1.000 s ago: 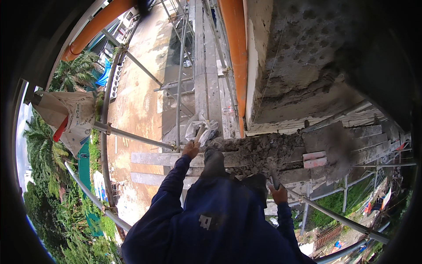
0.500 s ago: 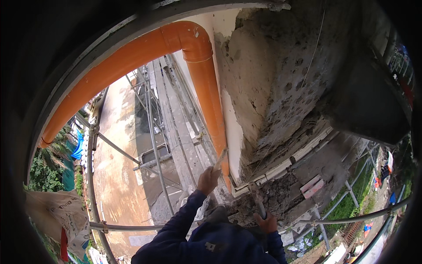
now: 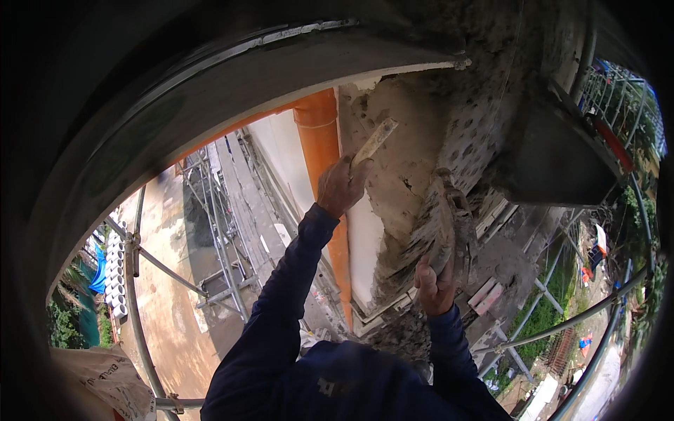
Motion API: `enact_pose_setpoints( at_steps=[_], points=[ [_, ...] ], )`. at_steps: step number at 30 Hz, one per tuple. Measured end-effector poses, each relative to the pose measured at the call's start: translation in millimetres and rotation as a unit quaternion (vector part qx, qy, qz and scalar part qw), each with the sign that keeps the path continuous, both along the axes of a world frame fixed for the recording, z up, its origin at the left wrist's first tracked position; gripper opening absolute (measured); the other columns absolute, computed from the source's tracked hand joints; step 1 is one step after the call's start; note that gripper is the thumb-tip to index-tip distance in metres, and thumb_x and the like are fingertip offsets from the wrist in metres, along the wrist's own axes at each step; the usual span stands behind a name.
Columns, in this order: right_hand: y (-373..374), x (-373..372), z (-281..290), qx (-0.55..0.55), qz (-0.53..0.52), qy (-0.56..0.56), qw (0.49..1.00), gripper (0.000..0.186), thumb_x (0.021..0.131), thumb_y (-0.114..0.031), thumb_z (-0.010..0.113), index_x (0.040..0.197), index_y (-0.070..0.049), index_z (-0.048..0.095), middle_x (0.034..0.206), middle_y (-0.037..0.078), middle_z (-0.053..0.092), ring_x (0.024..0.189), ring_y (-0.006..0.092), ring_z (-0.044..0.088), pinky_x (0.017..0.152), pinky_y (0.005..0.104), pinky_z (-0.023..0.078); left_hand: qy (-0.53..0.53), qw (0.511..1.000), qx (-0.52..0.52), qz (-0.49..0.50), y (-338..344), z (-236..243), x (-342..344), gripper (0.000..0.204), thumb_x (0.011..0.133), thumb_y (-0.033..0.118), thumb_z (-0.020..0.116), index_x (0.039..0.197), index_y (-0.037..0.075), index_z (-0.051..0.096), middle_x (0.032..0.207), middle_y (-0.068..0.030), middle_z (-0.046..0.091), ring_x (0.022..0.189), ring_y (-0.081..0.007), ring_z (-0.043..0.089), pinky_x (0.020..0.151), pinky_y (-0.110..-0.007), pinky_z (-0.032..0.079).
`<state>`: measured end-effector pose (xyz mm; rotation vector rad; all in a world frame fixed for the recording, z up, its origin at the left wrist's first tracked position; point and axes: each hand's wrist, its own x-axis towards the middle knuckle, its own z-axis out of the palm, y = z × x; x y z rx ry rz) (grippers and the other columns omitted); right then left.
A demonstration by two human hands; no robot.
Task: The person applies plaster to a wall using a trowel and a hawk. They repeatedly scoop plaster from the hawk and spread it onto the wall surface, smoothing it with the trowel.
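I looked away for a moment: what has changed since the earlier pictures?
The left hand, with its pale stick, and the right hand, with its trowel-like tool, rose toward the rough wall. The view tilted upward. Nothing was let go; the orange pipe stayed put.

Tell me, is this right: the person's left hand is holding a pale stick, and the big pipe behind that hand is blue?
Not quite: the big pipe behind that hand is orange, as the head view shows. The left hand is indeed holding a pale stick.
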<state>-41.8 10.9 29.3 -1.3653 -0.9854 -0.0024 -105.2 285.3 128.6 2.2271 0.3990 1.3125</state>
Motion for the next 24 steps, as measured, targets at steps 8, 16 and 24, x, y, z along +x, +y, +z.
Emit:
enact_pose_setpoints(
  at_steps=[8,16,24],
  points=[
    [34,-28,11,-0.034,-0.014,-0.008,0.999,0.039,0.088,-0.022,0.066,0.117,0.004,0.058,0.103,0.021,0.063,0.089,0.0388,0.064,0.077,0.0427,0.053,-0.023,0.998,0.051,0.032,29,-11,11,0.037,0.089,0.037,0.064,0.092,0.0,0.06,0.064,-0.0185,0.061,0.059,-0.0377,0.062,0.055,-0.045,0.049],
    [60,-24,19,-0.047,-0.046,-0.048,0.997,0.044,0.09,-0.031,0.065,0.116,0.002,0.054,0.084,0.018,0.063,0.074,0.0356,0.066,0.066,0.0379,0.052,0.021,0.998,0.054,0.0,59,-9,27,0.037,0.09,0.036,0.062,0.098,0.0,0.062,0.066,-0.0184,0.063,0.063,-0.0383,0.063,0.058,-0.044,0.05],
    [93,-54,109,0.104,0.014,-0.346,0.932,0.045,0.078,-0.039,0.075,0.098,-0.006,0.053,0.067,0.011,0.056,0.054,0.0291,0.059,0.048,0.0371,0.046,-0.022,0.995,0.024,-0.097,92,-16,37,0.036,0.092,0.032,0.059,0.103,-0.002,0.064,0.07,-0.016,0.064,0.064,-0.0313,0.065,0.06,-0.039,0.05]
  ],
)
